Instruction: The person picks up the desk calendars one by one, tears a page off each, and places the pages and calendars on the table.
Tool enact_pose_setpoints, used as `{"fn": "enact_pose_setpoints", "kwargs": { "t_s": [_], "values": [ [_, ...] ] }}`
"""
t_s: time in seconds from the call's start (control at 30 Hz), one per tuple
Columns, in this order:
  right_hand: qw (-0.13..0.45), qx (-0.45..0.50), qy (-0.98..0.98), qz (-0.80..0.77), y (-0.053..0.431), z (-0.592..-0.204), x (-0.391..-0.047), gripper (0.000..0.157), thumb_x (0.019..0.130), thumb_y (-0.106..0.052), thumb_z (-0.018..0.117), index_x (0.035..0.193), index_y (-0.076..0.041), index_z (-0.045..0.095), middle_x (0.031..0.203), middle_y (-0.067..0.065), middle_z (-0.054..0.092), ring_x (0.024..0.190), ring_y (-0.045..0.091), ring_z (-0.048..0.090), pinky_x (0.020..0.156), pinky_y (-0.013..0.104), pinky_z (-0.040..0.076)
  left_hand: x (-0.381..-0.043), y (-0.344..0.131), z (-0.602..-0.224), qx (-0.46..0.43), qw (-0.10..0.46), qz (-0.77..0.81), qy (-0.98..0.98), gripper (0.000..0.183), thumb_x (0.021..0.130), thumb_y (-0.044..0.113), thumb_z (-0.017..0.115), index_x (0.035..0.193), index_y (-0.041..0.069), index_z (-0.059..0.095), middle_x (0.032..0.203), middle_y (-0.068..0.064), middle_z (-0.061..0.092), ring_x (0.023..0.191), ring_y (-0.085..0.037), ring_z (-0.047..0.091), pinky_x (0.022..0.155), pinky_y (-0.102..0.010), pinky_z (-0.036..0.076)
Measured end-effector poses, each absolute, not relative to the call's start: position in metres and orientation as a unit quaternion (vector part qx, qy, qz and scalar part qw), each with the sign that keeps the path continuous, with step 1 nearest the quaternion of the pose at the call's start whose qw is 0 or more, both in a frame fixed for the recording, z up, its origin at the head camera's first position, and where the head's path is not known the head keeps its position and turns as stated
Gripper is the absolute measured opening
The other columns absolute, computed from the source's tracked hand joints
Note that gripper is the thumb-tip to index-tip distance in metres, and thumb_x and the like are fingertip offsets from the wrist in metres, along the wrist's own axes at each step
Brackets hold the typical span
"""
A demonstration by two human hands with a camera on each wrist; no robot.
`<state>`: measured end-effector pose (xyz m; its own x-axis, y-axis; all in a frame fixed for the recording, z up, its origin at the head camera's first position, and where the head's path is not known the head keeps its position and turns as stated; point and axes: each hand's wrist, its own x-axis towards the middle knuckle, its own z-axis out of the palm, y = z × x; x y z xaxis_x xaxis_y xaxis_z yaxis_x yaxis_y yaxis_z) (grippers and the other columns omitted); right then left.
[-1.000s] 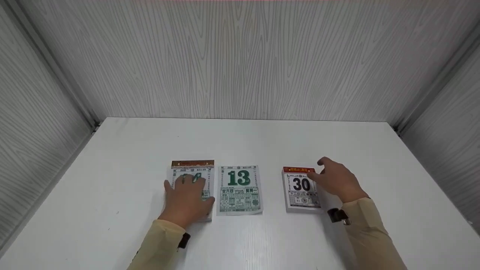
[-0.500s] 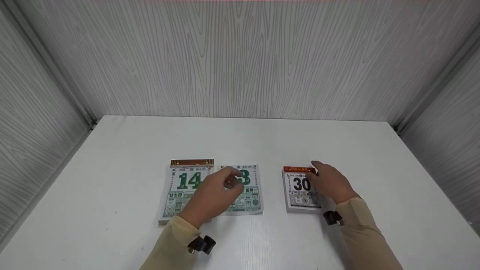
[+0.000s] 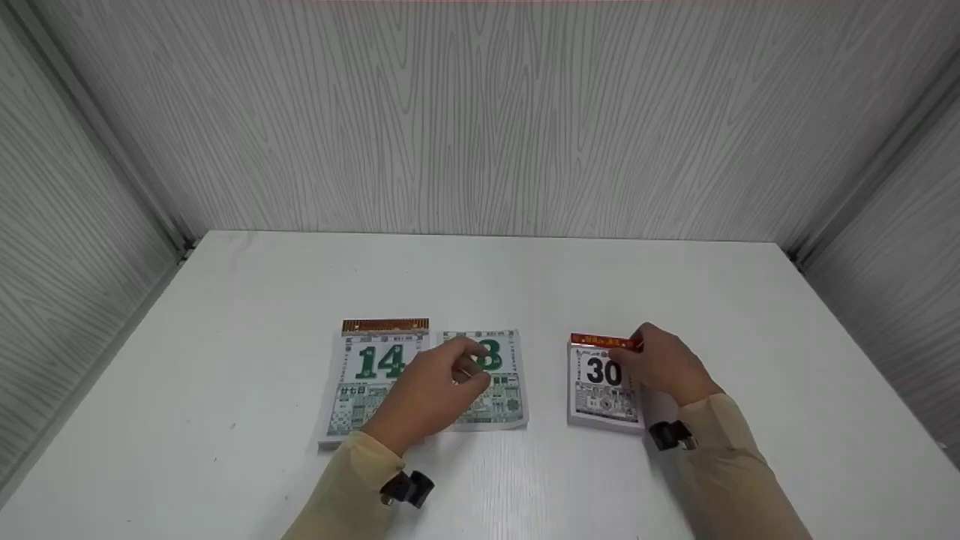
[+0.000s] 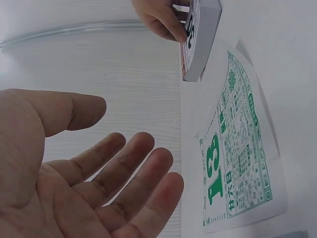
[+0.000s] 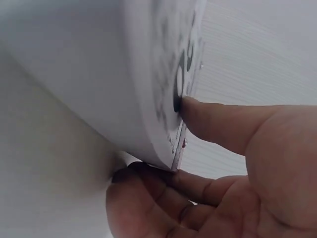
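Note:
A small tear-off calendar block [image 3: 600,409] with a red top strip shows a black 30. My right hand [image 3: 667,367] grips its upper right corner, thumb [image 5: 208,116] on the front page and fingers curled under the back edge. Hovering over a loose calendar sheet [image 3: 511,405] with a green 13 is my left hand [image 3: 429,390]. Its fingers are loosely bent, and the palm holds nothing in the left wrist view. A larger tear-off calendar [image 3: 356,409] with a brown top strip and a green 14 lies to the left, its lower right hidden by that hand.
Everything lies on a white table [image 3: 480,285]. Behind it rises a grey wood-grain panel [image 3: 480,120], with side panels at left and right. A dark wrist device [image 3: 405,489] sits on the left cuff and another [image 3: 671,435] on the right.
My left hand has left the 14 calendar and moved right, over the 13 sheet. My right hand has closed on the small calendar block, which has turned and shifted slightly.

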<state>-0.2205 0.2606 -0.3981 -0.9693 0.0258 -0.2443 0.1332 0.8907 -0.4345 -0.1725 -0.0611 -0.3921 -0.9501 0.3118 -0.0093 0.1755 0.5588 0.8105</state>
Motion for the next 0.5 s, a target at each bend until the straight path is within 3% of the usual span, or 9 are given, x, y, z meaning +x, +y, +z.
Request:
{"fn": "enact_pose_setpoints", "kwargs": {
  "t_s": [0.23,0.5],
  "values": [
    [0.121,0.035,0.952,-0.28,0.2641,-0.3932,-0.2178,0.037,0.098,-0.034,0.051,0.114,-0.001,0.047,0.094,0.011,0.056,0.075,0.021,0.053,0.061,0.031,0.045,-0.1725,-0.0605,-0.3947,0.13,0.073,0.444,0.884,0.03,0.091,0.035,0.06,0.12,0.025,0.059,0.097,0.013,0.063,0.096,-0.007,0.059,0.086,-0.034,0.049],
    [0.105,0.03,0.934,-0.341,0.2621,-0.3891,-0.2196,0.04,0.095,-0.032,0.058,0.121,-0.004,0.047,0.113,0.015,0.053,0.09,0.025,0.059,0.072,0.037,0.055,-0.173,-0.0613,-0.3967,0.13,0.067,0.445,0.883,0.029,0.091,0.037,0.059,0.119,0.027,0.059,0.097,0.015,0.062,0.095,-0.006,0.058,0.086,-0.034,0.049]
  ]
}}
